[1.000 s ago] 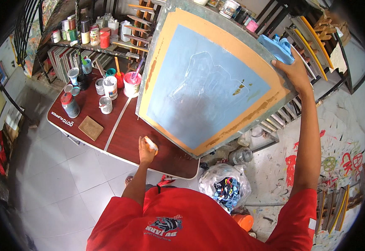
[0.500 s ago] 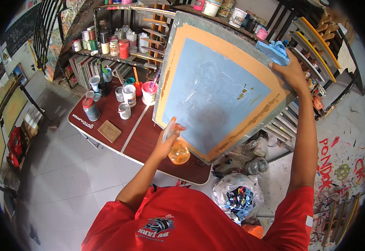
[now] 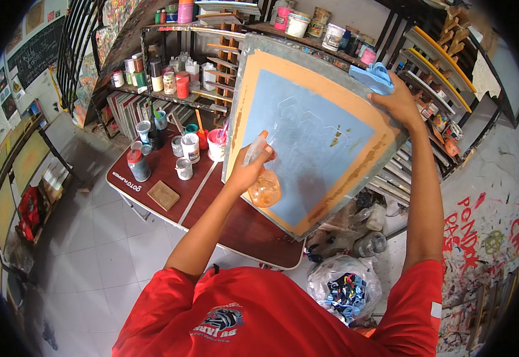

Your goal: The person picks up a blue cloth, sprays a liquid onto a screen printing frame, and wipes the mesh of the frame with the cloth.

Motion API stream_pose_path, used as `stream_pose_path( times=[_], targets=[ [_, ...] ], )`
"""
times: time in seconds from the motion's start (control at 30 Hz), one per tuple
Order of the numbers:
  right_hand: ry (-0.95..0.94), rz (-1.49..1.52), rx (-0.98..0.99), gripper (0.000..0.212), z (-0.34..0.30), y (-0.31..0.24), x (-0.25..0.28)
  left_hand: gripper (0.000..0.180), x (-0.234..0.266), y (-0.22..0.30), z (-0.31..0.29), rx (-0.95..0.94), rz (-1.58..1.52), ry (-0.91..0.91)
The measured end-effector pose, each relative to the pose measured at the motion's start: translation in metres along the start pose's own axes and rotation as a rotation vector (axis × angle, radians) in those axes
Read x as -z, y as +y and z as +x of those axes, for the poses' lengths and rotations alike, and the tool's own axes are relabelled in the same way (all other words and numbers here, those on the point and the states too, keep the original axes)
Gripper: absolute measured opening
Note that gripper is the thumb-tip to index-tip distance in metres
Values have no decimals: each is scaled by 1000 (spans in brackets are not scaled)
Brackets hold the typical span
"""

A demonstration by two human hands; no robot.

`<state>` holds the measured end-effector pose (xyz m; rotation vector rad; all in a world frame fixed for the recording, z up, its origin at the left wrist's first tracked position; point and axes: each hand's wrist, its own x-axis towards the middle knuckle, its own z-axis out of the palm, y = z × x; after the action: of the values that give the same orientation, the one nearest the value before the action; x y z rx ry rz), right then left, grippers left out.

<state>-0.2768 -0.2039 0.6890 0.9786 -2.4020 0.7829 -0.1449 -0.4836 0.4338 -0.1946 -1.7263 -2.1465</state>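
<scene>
Framed screen [image 3: 322, 134], one: blue mesh, orange-tan border, grey outer frame; tilted upright above the right part of the dark red desk [image 3: 235, 225], faint pale outlines on the mesh. Whether its lowest corner rests on the desk cannot be told. Right hand [image 3: 401, 106], at the screen's far right corner: grip clamped on the frame edge, thumb on the front face, blue cloth [image 3: 373, 77] bunched at the fingers. Left hand [image 3: 254, 166], before the screen's left part: grip closed about the neck of a clear spray bottle [image 3: 265, 190], orange liquid within, orange nozzle uppermost. Change noted: one second ago the bottle was low, over the near part of the desk; it has since risen in front of the mesh, the right hand keeping its corner. In judgement, this brings the nozzle within spraying reach of the screen face; no spray is discernible. Also on the desk, left part: brown block [image 3: 163, 195], near; red-lidded jar [image 3: 138, 165], farther left; white tub of pink paint [image 3: 216, 146], far, just beside the frame.
</scene>
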Motion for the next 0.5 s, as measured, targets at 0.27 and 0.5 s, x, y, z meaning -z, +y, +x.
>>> stream_pose_path(
  times=[0.27,0.5],
  targets=[
    [0,-60,14,63,-4,-2,1,53,-14,14,-1,53,52,108],
    [26,-91,-12,75,-1,1,1,59,-24,31,-2,124,122,37]
  ],
)
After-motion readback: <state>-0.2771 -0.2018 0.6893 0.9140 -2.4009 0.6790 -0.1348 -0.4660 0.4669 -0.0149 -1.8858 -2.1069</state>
